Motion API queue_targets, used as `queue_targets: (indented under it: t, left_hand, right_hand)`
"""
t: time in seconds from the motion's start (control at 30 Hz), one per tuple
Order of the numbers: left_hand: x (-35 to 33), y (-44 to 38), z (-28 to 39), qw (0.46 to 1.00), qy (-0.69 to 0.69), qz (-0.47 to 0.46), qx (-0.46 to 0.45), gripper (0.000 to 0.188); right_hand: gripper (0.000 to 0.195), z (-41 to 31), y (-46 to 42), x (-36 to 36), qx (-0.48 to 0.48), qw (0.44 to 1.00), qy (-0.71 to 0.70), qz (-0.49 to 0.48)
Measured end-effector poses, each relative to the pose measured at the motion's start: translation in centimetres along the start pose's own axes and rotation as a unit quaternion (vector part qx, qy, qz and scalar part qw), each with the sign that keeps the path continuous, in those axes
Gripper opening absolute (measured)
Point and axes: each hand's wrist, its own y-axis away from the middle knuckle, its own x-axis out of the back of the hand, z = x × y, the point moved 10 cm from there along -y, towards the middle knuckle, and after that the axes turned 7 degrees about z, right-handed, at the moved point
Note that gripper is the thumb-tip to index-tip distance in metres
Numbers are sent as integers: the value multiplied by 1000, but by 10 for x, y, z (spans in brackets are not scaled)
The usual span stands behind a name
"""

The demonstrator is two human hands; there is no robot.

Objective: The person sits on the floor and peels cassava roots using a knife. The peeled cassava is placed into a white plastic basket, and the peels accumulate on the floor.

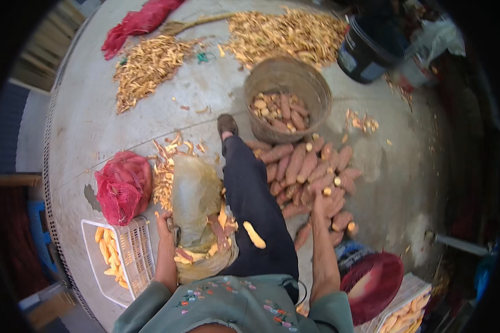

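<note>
My left hand [164, 222] is curled around a small dark hand tool [176, 235], perhaps a peeler, mostly hidden by the fingers. It is beside a translucent plastic sheet [196, 195] draped over my left leg, with strips of peel [221, 229] lying on it. On the right, my right hand [323, 200] reaches down onto a heap of unpeeled sweet potatoes [296, 164] on the floor. Its fingers touch the heap, but blur hides whether they grip one. A peeled yellow piece [254, 235] shows against my dark trousers.
A large bucket [254, 120] of sweet potatoes stands ahead. Left are a red mesh sack [125, 183] and a white crate [139, 249] with peeled pieces. Peel piles [283, 35] and a broom [204, 18] lie beyond. A red round object [377, 287] and another crate [400, 310] are right.
</note>
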Motion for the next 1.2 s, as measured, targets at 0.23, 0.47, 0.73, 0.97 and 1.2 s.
queue_targets:
  t: [0.23,0.47,0.73,0.97,1.2]
  left_hand:
    - [9,-11,-8,999,22,30,4,10]
    - [22,-31,-41,994,70,69,55,6]
    - [11,-9,-25,995,70,52,57,9]
    - [10,-4,-9,995,53,73,-42,13]
    - [35,7,41,973,201,91,-65,12]
  right_hand:
    - [49,-40,-8,30,-337,919,-114,-172]
    - [44,18,80,-110,-527,540,-544,-367]
    - [35,-50,64,20,-463,386,-689,-402]
    - [52,-211,73,169,-345,165,-707,-595]
    - [50,-281,189,211,-262,141,-556,-776]
